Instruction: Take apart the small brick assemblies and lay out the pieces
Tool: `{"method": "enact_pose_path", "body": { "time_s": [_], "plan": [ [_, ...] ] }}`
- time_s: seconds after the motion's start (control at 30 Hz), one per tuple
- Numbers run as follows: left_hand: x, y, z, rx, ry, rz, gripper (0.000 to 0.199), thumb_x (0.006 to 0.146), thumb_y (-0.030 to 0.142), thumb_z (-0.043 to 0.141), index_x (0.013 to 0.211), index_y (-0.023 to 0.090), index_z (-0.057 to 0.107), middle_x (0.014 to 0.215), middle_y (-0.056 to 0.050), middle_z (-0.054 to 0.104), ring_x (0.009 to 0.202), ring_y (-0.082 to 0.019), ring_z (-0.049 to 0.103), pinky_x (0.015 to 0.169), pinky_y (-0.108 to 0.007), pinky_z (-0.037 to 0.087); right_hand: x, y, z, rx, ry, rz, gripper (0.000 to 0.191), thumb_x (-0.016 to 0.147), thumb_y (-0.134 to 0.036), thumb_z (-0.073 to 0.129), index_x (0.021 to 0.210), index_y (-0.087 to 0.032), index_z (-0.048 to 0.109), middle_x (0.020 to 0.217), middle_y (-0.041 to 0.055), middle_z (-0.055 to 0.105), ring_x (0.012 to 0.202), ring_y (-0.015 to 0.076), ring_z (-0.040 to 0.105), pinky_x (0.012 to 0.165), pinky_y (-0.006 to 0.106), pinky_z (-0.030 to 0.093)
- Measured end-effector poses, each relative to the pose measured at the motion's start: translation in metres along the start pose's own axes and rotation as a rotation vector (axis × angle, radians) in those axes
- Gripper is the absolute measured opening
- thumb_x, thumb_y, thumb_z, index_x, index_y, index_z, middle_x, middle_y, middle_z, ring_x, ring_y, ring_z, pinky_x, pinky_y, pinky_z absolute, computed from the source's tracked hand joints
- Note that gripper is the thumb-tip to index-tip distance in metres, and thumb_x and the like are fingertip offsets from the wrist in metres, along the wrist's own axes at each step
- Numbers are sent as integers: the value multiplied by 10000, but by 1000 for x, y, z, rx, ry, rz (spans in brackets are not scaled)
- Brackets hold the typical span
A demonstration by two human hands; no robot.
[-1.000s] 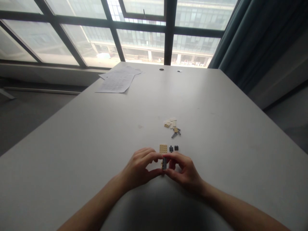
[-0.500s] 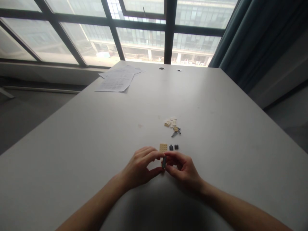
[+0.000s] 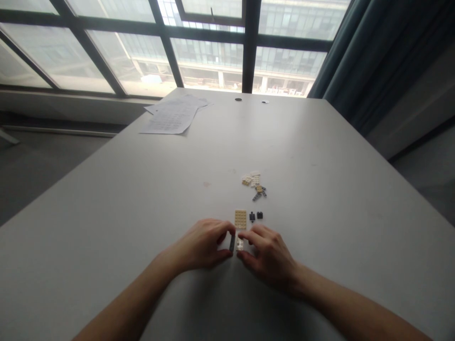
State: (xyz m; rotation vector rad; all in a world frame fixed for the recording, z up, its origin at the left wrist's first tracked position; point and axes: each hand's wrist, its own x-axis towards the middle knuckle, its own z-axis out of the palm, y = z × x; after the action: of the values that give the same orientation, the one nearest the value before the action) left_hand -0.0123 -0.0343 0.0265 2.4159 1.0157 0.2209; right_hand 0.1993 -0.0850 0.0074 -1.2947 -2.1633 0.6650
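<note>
My left hand (image 3: 206,244) pinches a narrow dark grey toy brick (image 3: 232,243) between thumb and forefinger, its long side running away from me. Just right of it, my right hand (image 3: 268,253) has its thumb and forefinger at the near and far ends of a small cream studded plate (image 3: 240,244). A slim gap separates the two pieces. Beyond the fingertips lies a square tan studded plate (image 3: 241,219). Two small black pieces, one with knobs (image 3: 252,217) and one blocky (image 3: 260,215), sit to its right.
Farther off on the white table (image 3: 170,180) are a pile of cream plates (image 3: 254,179) and a cluster of grey pieces (image 3: 259,192) with a tan one on top. Printed papers (image 3: 170,116) lie at the far left, near the window.
The dark grey brick has shifted left with my left hand, away from my right fingers. The cream plate, mostly hidden before, now shows between my right thumb and forefinger.
</note>
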Motion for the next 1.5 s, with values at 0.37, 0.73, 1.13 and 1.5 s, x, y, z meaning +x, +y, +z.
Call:
{"method": "enact_pose_path", "body": {
  "time_s": [0.37,0.73,1.13,1.5],
  "plan": [
    [0,-3,4,57,-11,23,338,758,407,711,1015,226,588,739,16,621,715,-174,603,706,-274,446,0,3,1,-41,-14,-33,312,806,-204,667,1117,-201,636,927,52,656,852,202,610,797,327,483],
    [-1,-3,5,99,54,84,297,801,414,663,1014,216,599,833,-33,689,802,-214,669,758,-319,486,0,0,-1,-66,-29,28,297,825,-262,664,1114,-202,639,924,59,636,845,206,601,791,333,482],
    [-2,-3,1,84,79,97,415,767,496,701,1038,207,575,830,-24,681,776,-202,656,733,-312,474,1,4,-4,-54,-6,-58,255,882,-263,607,1126,-188,610,954,66,624,866,204,587,798,333,489],
    [-5,-2,-1,61,239,178,55,844,230,508,882,193,496,702,15,557,617,-128,497,627,-266,390,9,3,-3,-325,-125,-350,298,888,-90,463,1145,-184,580,980,96,594,871,218,536,830,377,467]
  ]
}}
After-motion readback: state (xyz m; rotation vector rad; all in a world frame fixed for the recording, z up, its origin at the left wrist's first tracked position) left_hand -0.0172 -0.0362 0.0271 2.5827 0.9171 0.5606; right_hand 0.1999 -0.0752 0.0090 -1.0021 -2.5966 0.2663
